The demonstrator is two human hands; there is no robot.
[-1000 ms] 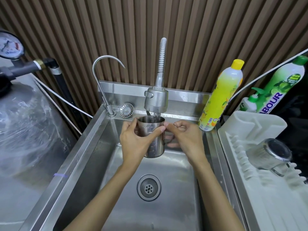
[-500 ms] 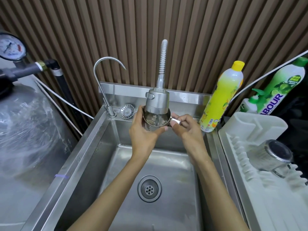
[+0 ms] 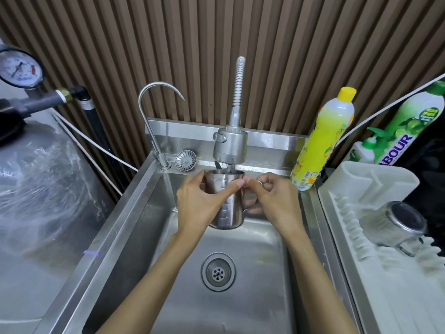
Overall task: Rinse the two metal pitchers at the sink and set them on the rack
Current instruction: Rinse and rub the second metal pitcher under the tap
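A steel pitcher (image 3: pixel 228 208) stands upright in the air over the sink (image 3: pixel 134 227), directly below the spray faucet head (image 3: pixel 230 147). My left hand (image 3: pixel 199 203) wraps its body from the left, thumb across the front. From the right, my right hand (image 3: pixel 277 201) curls its fingers round the pitcher's handle. A thin stream runs from the faucet into the pitcher. The second metal pitcher (image 3: pixel 395 227) lies on its side on the white rack (image 3: pixel 375 280) at the right.
A slim gooseneck tap (image 3: pixel 154 112) and a loose strainer (image 3: pixel 185 161) sit at the sink's back left. Yellow (image 3: pixel 322 141) and green (image 3: pixel 409 128) detergent bottles stand at the back right. The drain (image 3: pixel 218 271) lies mid-basin. A wrapped tank with a gauge (image 3: pixel 20 68) is left.
The pitcher was lifted close up under the faucet head half a second ago; now both hands have lowered it again, upright below the spout.
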